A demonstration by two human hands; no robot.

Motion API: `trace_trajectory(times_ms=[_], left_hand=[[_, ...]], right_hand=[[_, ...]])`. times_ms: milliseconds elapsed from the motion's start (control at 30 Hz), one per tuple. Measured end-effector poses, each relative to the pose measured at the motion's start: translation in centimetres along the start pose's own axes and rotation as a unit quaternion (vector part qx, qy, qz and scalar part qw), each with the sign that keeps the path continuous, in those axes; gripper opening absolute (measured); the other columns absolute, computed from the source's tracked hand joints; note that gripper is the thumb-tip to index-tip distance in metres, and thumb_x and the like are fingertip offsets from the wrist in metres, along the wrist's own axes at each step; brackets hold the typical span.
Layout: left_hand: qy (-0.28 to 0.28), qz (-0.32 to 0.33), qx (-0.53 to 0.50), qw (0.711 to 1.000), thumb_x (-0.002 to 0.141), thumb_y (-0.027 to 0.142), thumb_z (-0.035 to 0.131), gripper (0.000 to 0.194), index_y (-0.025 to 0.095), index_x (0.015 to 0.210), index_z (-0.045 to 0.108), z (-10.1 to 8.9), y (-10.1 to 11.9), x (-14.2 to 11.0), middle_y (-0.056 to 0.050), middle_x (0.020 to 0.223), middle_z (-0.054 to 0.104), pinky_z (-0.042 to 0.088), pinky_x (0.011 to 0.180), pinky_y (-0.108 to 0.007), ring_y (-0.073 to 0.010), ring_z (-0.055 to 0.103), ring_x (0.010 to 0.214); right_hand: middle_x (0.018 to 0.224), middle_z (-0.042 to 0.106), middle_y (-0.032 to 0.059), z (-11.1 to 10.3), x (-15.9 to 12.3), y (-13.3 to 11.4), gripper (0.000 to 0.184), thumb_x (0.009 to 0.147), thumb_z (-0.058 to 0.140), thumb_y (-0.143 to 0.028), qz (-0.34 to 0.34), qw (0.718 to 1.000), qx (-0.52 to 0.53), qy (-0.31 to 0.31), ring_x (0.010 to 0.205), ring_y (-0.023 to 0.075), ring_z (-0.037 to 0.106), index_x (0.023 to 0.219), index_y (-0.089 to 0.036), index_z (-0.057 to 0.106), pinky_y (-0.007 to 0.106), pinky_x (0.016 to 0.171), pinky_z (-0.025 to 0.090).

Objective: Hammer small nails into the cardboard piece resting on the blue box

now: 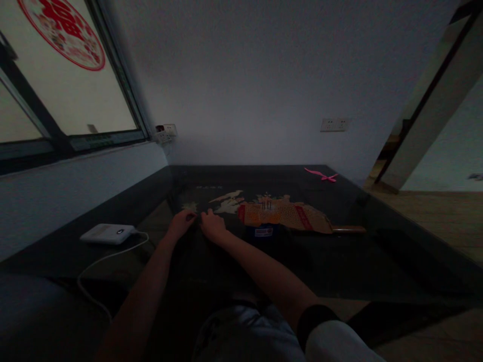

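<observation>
My left hand [181, 224] is over the dark table, thumb and fingertips drawn together in a pinch. Close beside it on the right, my right hand [213, 226] has its fingers curled toward the left one. Whatever the fingertips hold, if anything, is too small and dark to make out. Just right of my right hand lies a hand fan [290, 216] with a brown patterned face, red bands and a wooden handle. A small dark blue box [263, 232] with a pale label sits at its near edge. Several thin dark sticks [267, 205] show above the box.
The glossy black table [234, 173] has a pale floral print. A white power bank [107, 234] with a white cable [109, 256] lies at the left. A pink ribbon-like strip [320, 174] lies at the far right. Wall sockets [334, 124] are behind the table; a window is left.
</observation>
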State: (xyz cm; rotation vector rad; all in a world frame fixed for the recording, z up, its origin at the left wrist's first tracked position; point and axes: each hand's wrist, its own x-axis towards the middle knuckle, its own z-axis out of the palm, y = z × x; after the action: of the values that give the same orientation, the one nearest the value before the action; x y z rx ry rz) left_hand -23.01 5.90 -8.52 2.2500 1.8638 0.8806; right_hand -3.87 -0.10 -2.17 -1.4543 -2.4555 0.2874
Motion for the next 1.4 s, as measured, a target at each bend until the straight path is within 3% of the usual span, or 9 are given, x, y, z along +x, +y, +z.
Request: trace_trajectory(times_ms=[267, 400, 600, 700, 767, 933, 1033, 1167, 1400], left_hand=[[0.009, 0.043, 0.019, 0.999, 0.080, 0.036, 0.053, 0.028, 0.018, 0.096, 0.065, 0.9, 0.8, -0.3, -0.009, 0.102, 0.066, 0.044, 0.092, -0.037, -0.0225, 0.059, 0.099], [-0.014, 0.054, 0.035, 0.998, 0.082, 0.037, 0.051, 0.030, 0.018, 0.103, 0.063, 1.4, 1.2, -0.6, -0.009, 0.107, 0.064, 0.042, 0.094, -0.037, -0.0224, 0.056, 0.104], [0.010, 0.012, 0.000, 1.000, 0.080, 0.034, 0.054, 0.028, 0.017, 0.101, 0.063, 0.9, 2.3, -0.3, -0.010, 0.107, 0.064, 0.043, 0.093, -0.039, -0.0236, 0.057, 0.103], [0.082, -0.033, -0.066, 0.994, 0.080, 0.030, 0.053, 0.024, 0.016, 0.096, 0.064, -0.1, 5.2, 0.2, -0.011, 0.105, 0.065, 0.046, 0.090, -0.038, -0.0232, 0.060, 0.098], [0.108, -0.010, -0.127, 0.986, 0.082, 0.030, 0.051, 0.022, 0.018, 0.095, 0.064, -0.6, 8.8, 0.5, -0.010, 0.104, 0.065, 0.048, 0.087, -0.036, -0.0214, 0.061, 0.095], [0.027, 0.144, -0.234, 0.961, 0.082, 0.029, 0.054, 0.022, 0.018, 0.097, 0.066, 1.0, 19.4, 1.2, -0.008, 0.100, 0.066, 0.050, 0.079, -0.031, -0.0182, 0.062, 0.089], [-0.037, 0.185, -0.225, 0.956, 0.077, 0.026, 0.062, 0.022, 0.018, 0.097, 0.067, 3.0, 23.4, 1.9, -0.007, 0.095, 0.067, 0.051, 0.075, -0.031, -0.0179, 0.063, 0.083], [-0.051, 0.177, -0.178, 0.966, 0.074, 0.018, 0.065, 0.015, 0.018, 0.088, 0.069, 4.7, 24.5, 2.7, -0.007, 0.084, 0.068, 0.050, 0.072, -0.031, -0.0179, 0.063, 0.077], [-0.040, 0.184, -0.169, 0.967, 0.076, 0.017, 0.062, 0.009, 0.017, 0.081, 0.069, 4.8, 24.2, 2.6, -0.005, 0.080, 0.066, 0.048, 0.069, -0.030, -0.0181, 0.062, 0.075]], right_hand=[[0.113, 0.062, 0.0076, -2.6, -8.9, 3.6, 0.027, 0.088, 0.057, -0.027, -0.120, 0.990, 0.061, -0.034, 0.094, 0.0201, 0.062, 0.112, -0.016, 0.060, 0.041, 0.079, 0.051], [0.098, 0.070, 0.0064, -4.9, -14.6, 5.8, 0.019, 0.085, 0.057, -0.019, -0.167, 0.978, 0.116, -0.042, 0.090, 0.0177, 0.065, 0.100, -0.017, 0.068, 0.028, 0.078, 0.050], [0.091, 0.072, 0.0029, -10.3, -19.7, 9.8, 0.019, 0.087, 0.053, -0.019, -0.137, 0.974, 0.171, 0.066, 0.083, 0.0147, 0.066, 0.097, -0.021, 0.069, 0.024, 0.074, 0.049], [0.088, 0.072, 0.0059, -12.6, -19.1, 12.6, 0.021, 0.088, 0.049, -0.022, -0.064, 0.974, 0.155, 0.154, 0.080, 0.0179, 0.066, 0.096, -0.020, 0.068, 0.028, 0.070, 0.049], [0.090, 0.071, 0.0066, -13.3, -17.6, 14.4, 0.020, 0.087, 0.050, -0.020, -0.018, 0.973, 0.135, 0.184, 0.076, 0.0177, 0.065, 0.098, -0.019, 0.067, 0.028, 0.067, 0.049], [0.087, 0.068, 0.0037, -12.6, -12.7, 17.0, 0.020, 0.084, 0.061, -0.021, 0.034, 0.986, 0.069, 0.148, 0.076, 0.0162, 0.064, 0.102, -0.015, 0.064, 0.033, 0.070, 0.051], [0.098, 0.065, 0.0046, -11.6, -10.7, 17.3, 0.021, 0.088, 0.058, -0.028, 0.041, 0.991, 0.034, 0.123, 0.085, 0.0173, 0.063, 0.103, -0.015, 0.062, 0.038, 0.076, 0.051], [0.106, 0.064, 0.0060, -10.9, -9.6, 17.2, 0.022, 0.089, 0.056, -0.030, 0.044, 0.994, 0.002, 0.103, 0.091, 0.0186, 0.062, 0.105, -0.015, 0.061, 0.040, 0.079, 0.051], [0.106, 0.063, 0.0061, -10.8, -9.5, 16.8, 0.022, 0.089, 0.055, -0.030, 0.050, 0.994, -0.024, 0.091, 0.092, 0.0189, 0.062, 0.104, -0.015, 0.061, 0.040, 0.080, 0.051]])
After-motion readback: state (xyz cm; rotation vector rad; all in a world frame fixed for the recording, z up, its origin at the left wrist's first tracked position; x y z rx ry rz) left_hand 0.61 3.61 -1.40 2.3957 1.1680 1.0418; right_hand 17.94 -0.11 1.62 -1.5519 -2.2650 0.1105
